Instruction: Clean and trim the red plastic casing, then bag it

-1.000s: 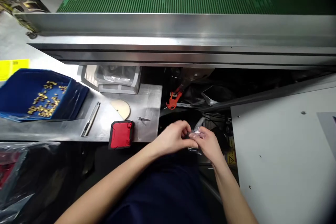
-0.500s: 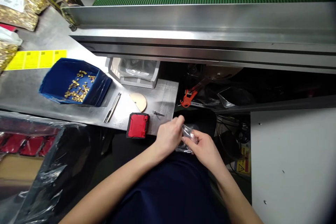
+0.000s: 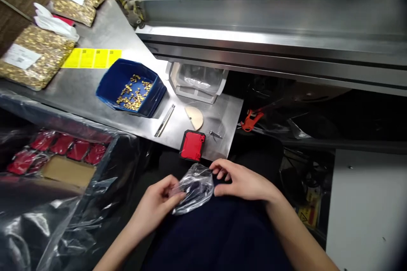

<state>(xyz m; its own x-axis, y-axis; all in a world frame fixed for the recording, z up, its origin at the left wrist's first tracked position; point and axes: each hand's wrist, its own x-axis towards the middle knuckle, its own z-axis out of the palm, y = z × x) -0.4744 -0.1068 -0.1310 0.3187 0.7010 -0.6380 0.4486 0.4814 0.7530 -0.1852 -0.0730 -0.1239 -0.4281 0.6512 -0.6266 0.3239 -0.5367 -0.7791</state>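
A clear plastic bag, crumpled and spread, lies over my lap between my hands. My left hand pinches its left side between thumb and fingers. At the bag's right edge is my right hand, its fingers bent and the thumb apart from them; the fingertips seem to touch the plastic. Just beyond the bag, a red case with black edges rests at the front of the metal table. Small nail clippers and a pale half-round disc lie close to it.
A blue bin holds small brass pieces; a utility knife lies beside it. A grey bin contains clear bags. At left, a plastic-lined crate holds wrapped red cases. The conveyor's metal edge crosses behind.
My hands have moved apart, and the bag, bunched up between them before, is now spread wider. The view has turned left, showing more of the crate and the bags of brass parts.
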